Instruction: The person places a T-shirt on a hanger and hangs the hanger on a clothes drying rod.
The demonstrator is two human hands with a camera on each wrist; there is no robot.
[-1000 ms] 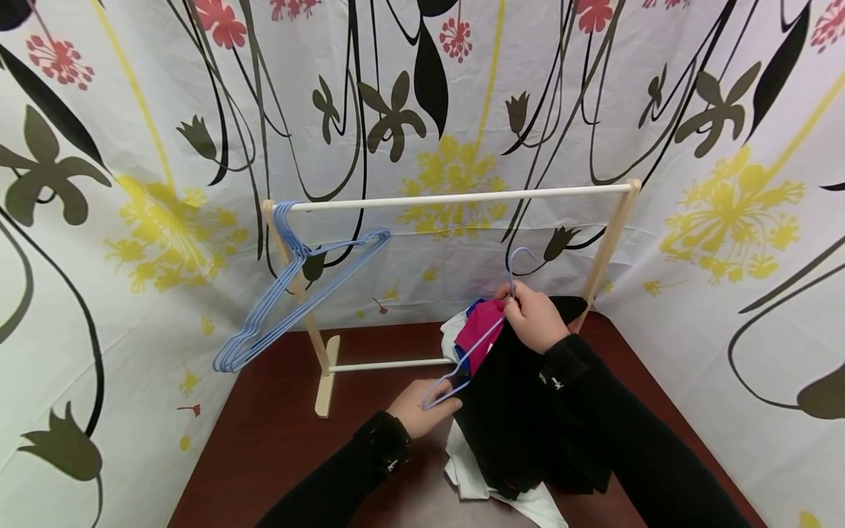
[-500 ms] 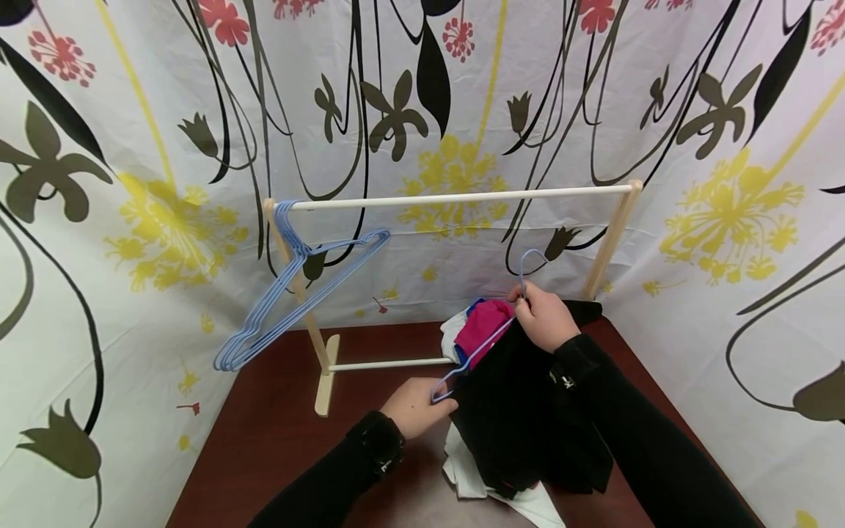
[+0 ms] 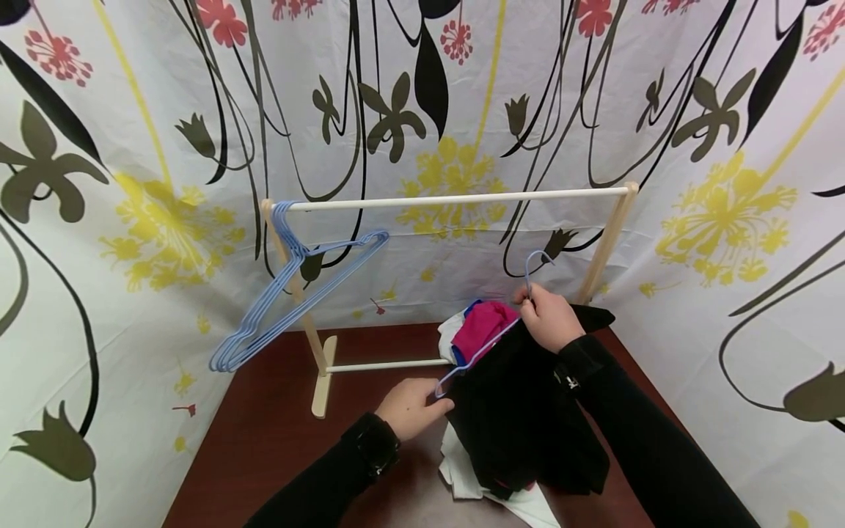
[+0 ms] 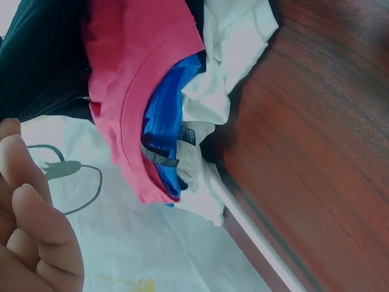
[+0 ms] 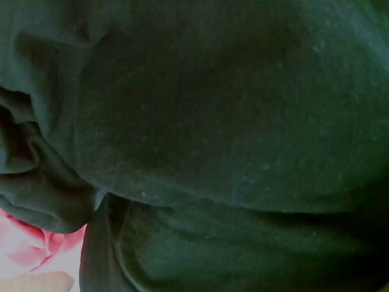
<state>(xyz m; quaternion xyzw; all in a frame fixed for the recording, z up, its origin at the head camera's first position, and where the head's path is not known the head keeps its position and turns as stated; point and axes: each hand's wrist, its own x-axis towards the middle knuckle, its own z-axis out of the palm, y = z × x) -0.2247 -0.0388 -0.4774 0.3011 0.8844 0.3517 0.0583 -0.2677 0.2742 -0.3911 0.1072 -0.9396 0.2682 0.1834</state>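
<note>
In the head view a blue hanger (image 3: 491, 341) is tilted, hook up, with its right part hidden inside a black shirt (image 3: 521, 411). My right hand (image 3: 553, 319) grips the hanger just below its hook, together with the shirt's top. At the hanger's lower left end, my left hand (image 3: 411, 408) holds the tip with the thumb at the black cloth's edge. Curled fingers (image 4: 45, 225) show at the lower left of the left wrist view, beside the black cloth (image 4: 42, 61). Black fabric (image 5: 213, 121) fills most of the right wrist view.
Behind the black shirt lie a pink shirt (image 3: 485, 328), a blue one (image 4: 161, 115) and white cloth (image 3: 462, 469). Several blue hangers (image 3: 264, 315) hang at the left end of a wooden rack (image 3: 455, 199) on the dark red table (image 3: 264, 440). A flowered curtain (image 3: 422, 95) surrounds it.
My right hand has moved to the right with the hanger's hook and the black shirt. The left hand has shifted slightly, and more of the shirt's right point sticks out.
</note>
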